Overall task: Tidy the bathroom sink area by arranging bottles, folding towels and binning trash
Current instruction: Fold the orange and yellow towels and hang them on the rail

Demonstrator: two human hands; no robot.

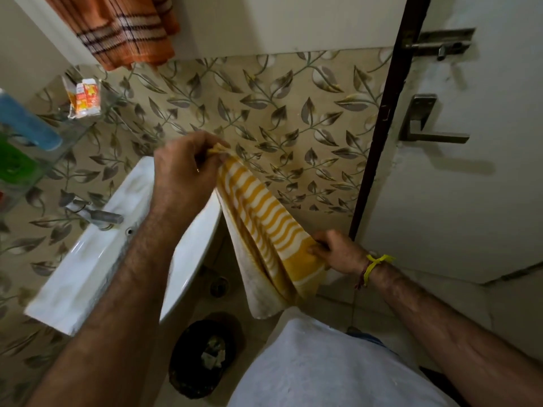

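the towel-folding step looks to be in hand: the left hand pinches the far end of the yellow striped towel beside the sink, the right hand grips the near end, and next they likely bring both ends together.

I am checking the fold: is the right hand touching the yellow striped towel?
Touching. The head view shows the right hand pinching the yellow striped towel at its lower end.

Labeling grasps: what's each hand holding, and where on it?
Both hold the yellow striped towel: left hand pinches its upper end, right hand grips its lower edge.
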